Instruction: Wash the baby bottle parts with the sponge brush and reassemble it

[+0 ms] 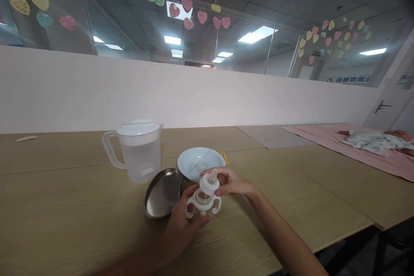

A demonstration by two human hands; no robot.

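My left hand [183, 224] is wrapped round a clear baby bottle [203, 198] with white side handles, held upright over the table. Just above the bottle's mouth, my right hand [231, 182] grips a white collar with a clear nipple [209, 183], which is slightly tilted; a gap shows between collar and bottle. Behind my hands is a white bowl [190, 159] with a thin clear item in it. A metal kidney-shaped tray [163, 194] lies to the left of the bottle, close to my left hand.
A lidded plastic pitcher [144, 159] with clear liquid stands at the back left. Something yellow [224, 158] lies beside the bowl. On the far right, a doll in patterned clothes [371, 141] lies on a pink cloth [326, 138]. A wall [194, 95] with windows runs behind the table.
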